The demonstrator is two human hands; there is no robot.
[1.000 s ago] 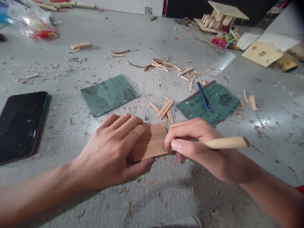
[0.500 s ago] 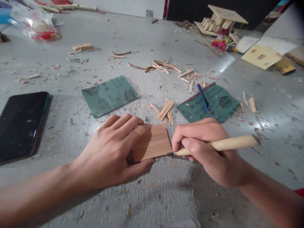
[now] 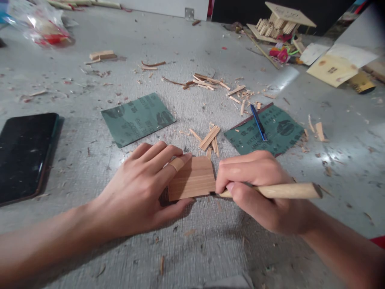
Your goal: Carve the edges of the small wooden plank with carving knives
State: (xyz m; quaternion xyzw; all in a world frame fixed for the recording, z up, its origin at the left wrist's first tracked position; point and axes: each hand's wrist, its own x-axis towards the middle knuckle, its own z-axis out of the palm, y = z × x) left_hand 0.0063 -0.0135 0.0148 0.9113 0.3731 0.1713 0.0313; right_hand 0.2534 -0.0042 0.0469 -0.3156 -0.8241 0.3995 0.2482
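Note:
A small flat piece of wood lies on the grey tabletop. My left hand, with a tan band round one finger, grips its left part between the fingers on top and the thumb at the near edge. My right hand is closed round a carving tool with a pale wooden handle. Its dark metal tip touches the wood's near right corner. Thin wood offcuts lie just beyond the piece.
Green sandpaper sheets lie at the left and right, the right one under a blue pen-like tool. A black phone is far left. A small wooden model stands back right. Shavings are scattered about.
The tool's tip has shifted slightly left along the wood's near edge, and its handle has tilted lower. My left hand still grips the wood.

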